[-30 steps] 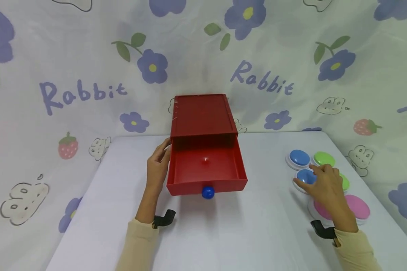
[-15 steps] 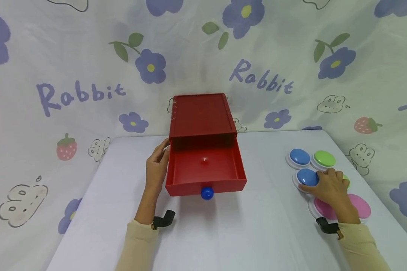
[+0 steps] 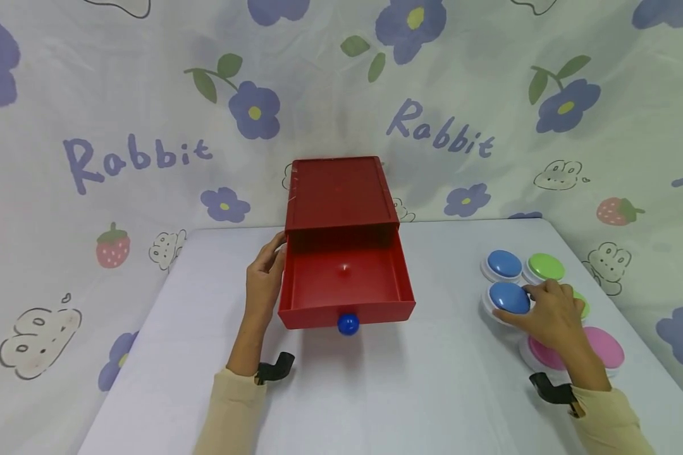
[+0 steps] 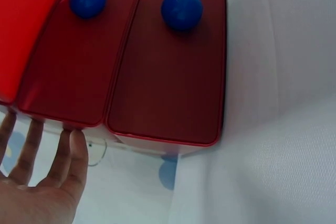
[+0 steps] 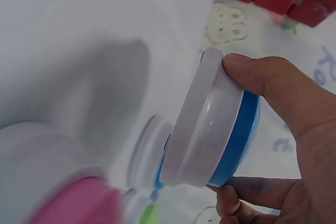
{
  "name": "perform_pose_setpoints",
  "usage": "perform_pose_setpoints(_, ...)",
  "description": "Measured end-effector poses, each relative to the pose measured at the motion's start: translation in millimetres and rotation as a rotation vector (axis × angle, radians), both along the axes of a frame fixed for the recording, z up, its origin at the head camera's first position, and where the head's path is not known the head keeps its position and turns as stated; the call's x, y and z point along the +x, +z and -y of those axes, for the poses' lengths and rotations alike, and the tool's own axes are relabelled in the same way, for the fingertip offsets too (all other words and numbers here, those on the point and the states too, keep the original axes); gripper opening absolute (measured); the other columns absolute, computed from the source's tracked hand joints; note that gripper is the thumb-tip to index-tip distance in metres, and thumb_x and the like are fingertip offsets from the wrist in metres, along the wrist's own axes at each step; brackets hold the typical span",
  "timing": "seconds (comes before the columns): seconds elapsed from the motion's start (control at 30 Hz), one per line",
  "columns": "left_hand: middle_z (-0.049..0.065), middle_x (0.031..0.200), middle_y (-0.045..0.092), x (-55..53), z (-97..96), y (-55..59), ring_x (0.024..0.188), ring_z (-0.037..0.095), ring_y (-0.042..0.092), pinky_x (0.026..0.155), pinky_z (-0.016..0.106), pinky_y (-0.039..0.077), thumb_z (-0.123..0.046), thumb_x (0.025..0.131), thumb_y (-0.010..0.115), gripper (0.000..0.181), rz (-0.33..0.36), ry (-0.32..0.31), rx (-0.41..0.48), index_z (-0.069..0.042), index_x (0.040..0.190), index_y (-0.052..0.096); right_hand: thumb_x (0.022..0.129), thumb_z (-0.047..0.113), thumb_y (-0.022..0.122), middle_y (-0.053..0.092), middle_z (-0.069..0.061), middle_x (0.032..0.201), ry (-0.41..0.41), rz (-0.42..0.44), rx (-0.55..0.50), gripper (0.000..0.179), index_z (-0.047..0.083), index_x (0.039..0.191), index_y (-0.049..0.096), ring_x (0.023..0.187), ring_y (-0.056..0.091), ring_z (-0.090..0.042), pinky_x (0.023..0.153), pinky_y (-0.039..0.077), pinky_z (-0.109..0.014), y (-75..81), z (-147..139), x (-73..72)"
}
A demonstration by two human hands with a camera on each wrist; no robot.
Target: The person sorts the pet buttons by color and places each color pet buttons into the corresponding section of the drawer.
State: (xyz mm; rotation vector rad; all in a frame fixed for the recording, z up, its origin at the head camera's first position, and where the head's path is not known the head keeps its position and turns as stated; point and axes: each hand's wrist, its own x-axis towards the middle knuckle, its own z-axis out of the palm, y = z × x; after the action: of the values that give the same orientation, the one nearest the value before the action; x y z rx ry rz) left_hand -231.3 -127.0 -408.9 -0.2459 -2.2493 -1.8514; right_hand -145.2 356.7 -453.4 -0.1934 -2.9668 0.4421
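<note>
In the head view my right hand (image 3: 559, 319) grips a round push button with a blue top (image 3: 509, 297) and a white base. The right wrist view shows this button (image 5: 207, 121) held by its rim between thumb and fingers, raised off the table. My left hand (image 3: 264, 277) rests its fingertips against the left side of a red drawer box (image 3: 341, 193). Its top drawer (image 3: 341, 281) is pulled out, with nothing visible inside, and has a blue knob (image 3: 348, 324). Two lower drawers with blue knobs (image 4: 181, 10) are closed in the left wrist view.
Another blue button (image 3: 503, 264) and a green one (image 3: 546, 266) stand behind the right hand. A second green button (image 3: 580, 306) is partly hidden by that hand. Two pink buttons (image 3: 603, 347) sit nearer the front. A patterned cloth (image 3: 330, 95) hangs behind the white table (image 3: 432, 392).
The right hand has closed its thumb and fingers on the front blue button, which is now lifted and shifted slightly left. The left hand and drawer box stay as they were.
</note>
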Motion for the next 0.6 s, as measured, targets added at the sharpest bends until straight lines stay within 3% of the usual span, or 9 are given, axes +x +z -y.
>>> perform_pose_setpoints(0.23,0.006,0.146,0.052,-1.3,0.7,-1.2,0.128,0.025,0.056,0.091,0.028,0.054,-0.025,0.105,0.052,0.045,-0.014,-0.013,0.02,-0.013,0.149,0.05,0.068,0.058,0.085,0.049,-0.028,0.11,0.057,-0.139,0.0,0.091,-0.012,0.121,0.063,0.099,0.041,-0.046,0.068,0.03,-0.053,29.2,26.0,3.3)
perform_pose_setpoints(0.6,0.006,0.145,0.053,-3.6,1.6,-4.1,0.127,0.024,0.056,0.095,0.03,0.053,-0.023,0.105,0.053,0.044,-0.033,-0.016,0.028,-0.012,0.148,0.051,0.059,0.041,0.095,0.051,-0.015,0.098,0.231,-0.328,-0.027,0.076,-0.008,0.11,0.069,0.097,0.042,-0.039,0.072,0.027,-0.053,88.8,66.3,12.1)
